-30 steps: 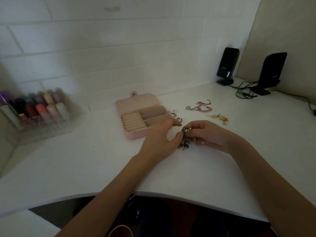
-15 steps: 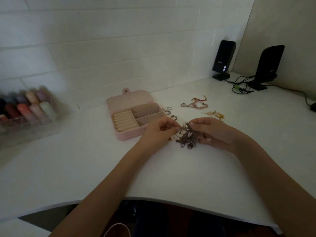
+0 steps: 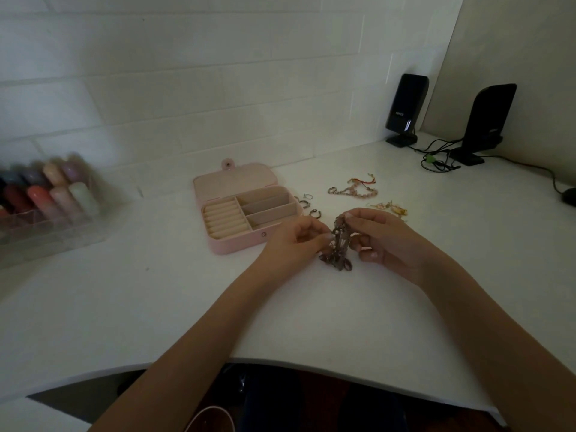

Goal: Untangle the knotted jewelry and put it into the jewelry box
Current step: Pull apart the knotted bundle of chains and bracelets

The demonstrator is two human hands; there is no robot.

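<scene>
A dark knotted clump of jewelry (image 3: 338,251) hangs between my two hands, its lower end touching the white table. My left hand (image 3: 296,241) pinches its left side with curled fingers. My right hand (image 3: 378,236) pinches its top between thumb and forefinger. The pink jewelry box (image 3: 237,244) lies open just left of my left hand, showing ring rolls and three compartments with nothing visible in them. Behind my hands lie a pink beaded chain with a red thread (image 3: 353,189), a gold piece (image 3: 391,207) and a few small rings (image 3: 307,204).
A clear organiser with several coloured bottles (image 3: 46,210) stands at the far left, blurred. Two black speakers (image 3: 405,109) (image 3: 489,120) with cables (image 3: 439,157) stand at the back right corner. A dark mouse (image 3: 568,196) shows at the right edge. The table's curved front edge (image 3: 280,363) is near me.
My left hand went from lying flat beside the clump to pinching it. Both hands lifted the clump slightly and drew it apart, so it hangs longer now.
</scene>
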